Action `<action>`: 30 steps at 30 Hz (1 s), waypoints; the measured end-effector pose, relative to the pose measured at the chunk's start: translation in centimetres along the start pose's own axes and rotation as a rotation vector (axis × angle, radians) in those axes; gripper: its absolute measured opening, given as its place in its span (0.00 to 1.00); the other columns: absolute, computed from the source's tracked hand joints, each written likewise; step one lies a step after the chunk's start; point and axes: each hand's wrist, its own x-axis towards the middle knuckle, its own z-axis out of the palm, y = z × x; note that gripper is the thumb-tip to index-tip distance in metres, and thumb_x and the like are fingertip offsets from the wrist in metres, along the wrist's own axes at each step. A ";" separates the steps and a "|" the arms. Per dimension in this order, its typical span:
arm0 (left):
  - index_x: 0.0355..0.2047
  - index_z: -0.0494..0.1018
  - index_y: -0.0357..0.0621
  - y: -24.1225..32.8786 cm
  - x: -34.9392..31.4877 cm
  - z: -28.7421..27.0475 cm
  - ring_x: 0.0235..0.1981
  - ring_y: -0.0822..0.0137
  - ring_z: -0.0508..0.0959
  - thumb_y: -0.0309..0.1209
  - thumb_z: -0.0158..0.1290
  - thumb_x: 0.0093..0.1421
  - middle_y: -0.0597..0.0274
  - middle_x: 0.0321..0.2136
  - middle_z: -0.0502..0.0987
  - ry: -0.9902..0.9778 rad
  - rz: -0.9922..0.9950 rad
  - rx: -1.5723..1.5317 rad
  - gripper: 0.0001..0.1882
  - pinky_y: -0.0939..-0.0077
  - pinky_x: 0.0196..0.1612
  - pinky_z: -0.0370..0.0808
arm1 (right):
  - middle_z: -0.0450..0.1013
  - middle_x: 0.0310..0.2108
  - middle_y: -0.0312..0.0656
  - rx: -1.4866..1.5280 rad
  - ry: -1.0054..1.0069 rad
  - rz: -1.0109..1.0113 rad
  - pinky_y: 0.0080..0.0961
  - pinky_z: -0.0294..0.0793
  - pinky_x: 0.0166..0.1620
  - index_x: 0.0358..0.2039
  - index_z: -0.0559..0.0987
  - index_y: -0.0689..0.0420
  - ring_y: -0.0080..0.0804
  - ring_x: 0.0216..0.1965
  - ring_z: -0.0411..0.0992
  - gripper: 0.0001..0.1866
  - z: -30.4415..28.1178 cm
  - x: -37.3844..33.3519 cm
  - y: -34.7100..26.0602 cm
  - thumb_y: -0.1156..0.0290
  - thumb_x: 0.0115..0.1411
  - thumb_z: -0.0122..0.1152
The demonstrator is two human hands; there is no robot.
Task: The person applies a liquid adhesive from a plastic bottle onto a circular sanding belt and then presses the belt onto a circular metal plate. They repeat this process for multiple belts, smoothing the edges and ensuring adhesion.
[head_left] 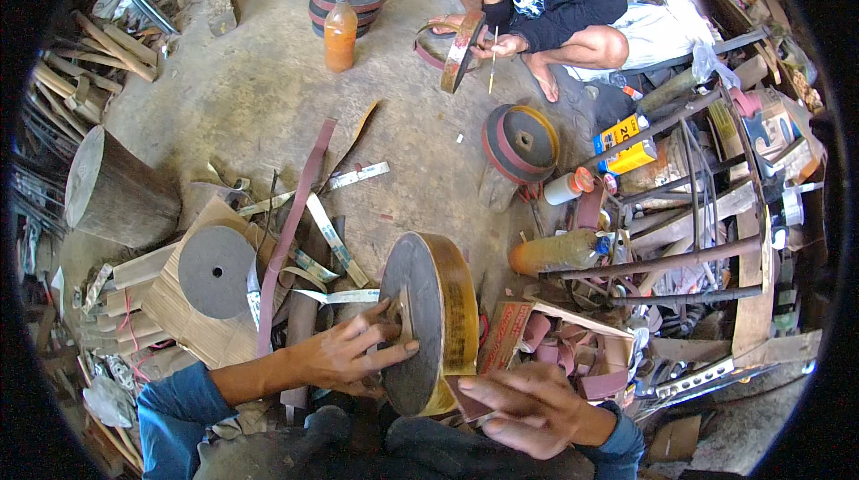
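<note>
A thick, dark grey wheel (407,274) stands upright in front of me, its wide rim covered with a yellowish-brown, glue-like coat. The fingers of my left hand (358,350) grip the brown hub at the middle of its flat face. My right hand (532,404), at the near lower side of the rim, holds the end of a dark red abrasive strip (472,398) against the coated surface. How far the strip runs round the underside is hidden. Just right of the wheel is a cardboard box (507,337) with several curled abrasive scraps (564,341).
Another grey wheel (217,271) lies on cardboard at left, near a wooden stump (121,185) and loose strips (300,220). Ahead sit a red-rimmed wheel (521,143) and an orange-filled bottle (340,33). A seated person (564,6) holds a banded wheel. A metal rack (689,185) stands right.
</note>
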 end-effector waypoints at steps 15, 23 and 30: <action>0.70 0.45 0.37 0.6 2.7 -2.3 0.49 0.41 0.67 0.46 0.74 0.36 0.42 0.46 0.64 -0.020 -0.399 -0.283 0.67 0.52 0.61 0.61 | 0.73 0.56 0.47 -0.252 -0.075 -0.046 0.33 0.78 0.56 0.49 0.78 0.55 0.42 0.58 0.71 0.16 1.8 -1.4 1.6 0.73 0.60 0.60; 0.70 0.42 0.38 0.6 3.1 -2.9 0.53 0.40 0.64 0.44 0.75 0.34 0.39 0.49 0.63 0.029 -0.447 -0.319 0.70 0.50 0.63 0.59 | 0.74 0.54 0.50 -0.353 -0.157 -0.361 0.29 0.73 0.62 0.43 0.81 0.61 0.41 0.59 0.70 0.16 4.2 -2.4 2.9 0.68 0.58 0.54; 0.70 0.42 0.39 0.4 2.2 -2.6 0.55 0.40 0.63 0.44 0.75 0.34 0.37 0.52 0.62 0.027 -0.464 -0.339 0.69 0.52 0.63 0.59 | 0.79 0.39 0.48 0.266 -0.155 0.029 0.25 0.79 0.44 0.44 0.80 0.59 0.35 0.41 0.78 0.13 2.1 -0.6 1.8 0.73 0.58 0.59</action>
